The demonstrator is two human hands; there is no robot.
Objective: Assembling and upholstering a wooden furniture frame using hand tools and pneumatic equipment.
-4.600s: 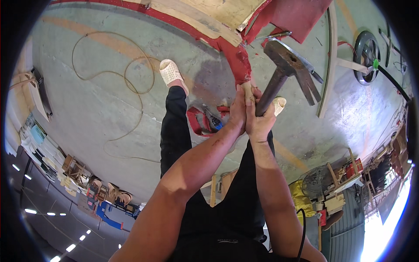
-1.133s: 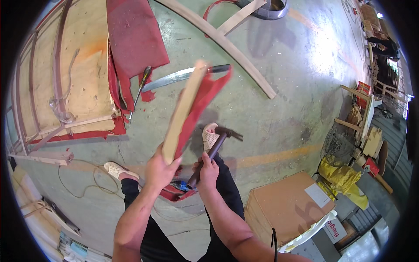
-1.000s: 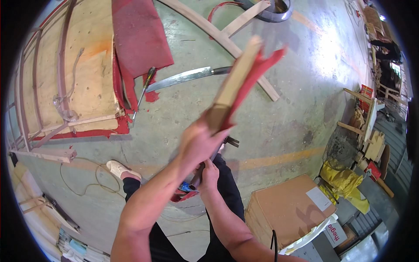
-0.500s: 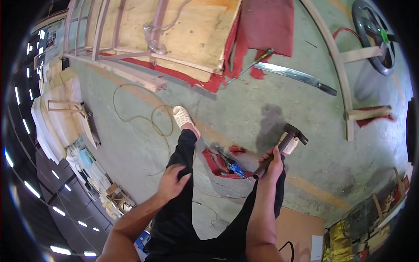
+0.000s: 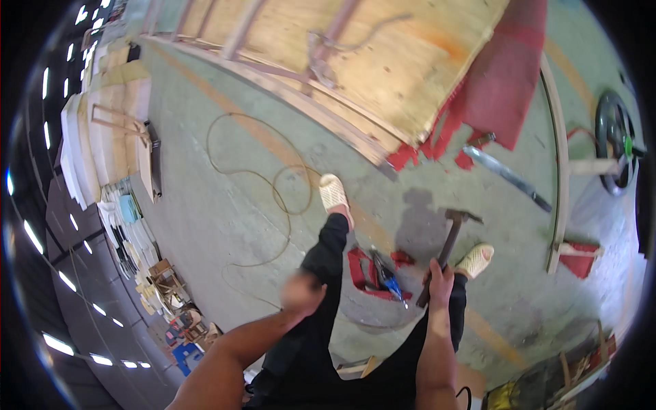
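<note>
My right hand (image 5: 441, 279) is wrapped round the handle of a dark claw hammer (image 5: 451, 240). The hammer points up and away over the floor, its head beyond my fist near my right slipper (image 5: 475, 261). Motion smears my left hand (image 5: 302, 295) beside my left knee, so its fingers cannot be read. Between my feet lies a blue and dark hand tool (image 5: 388, 279), its exact kind unclear. Torn red fabric (image 5: 358, 268) surrounds part of it.
Ahead stands a wooden frame with plywood (image 5: 410, 68) and hanging red fabric (image 5: 509, 82). A long blade (image 5: 502, 174) lies beside it. A thin hose (image 5: 211, 154) loops across the floor at left. Right are a curved wooden frame (image 5: 560, 157) and a black wheel (image 5: 605, 123).
My view has turned, and the plywood frame sits further right. The hammer's head now points more upward from my right fist. My left hand has moved and blurred near the knee.
</note>
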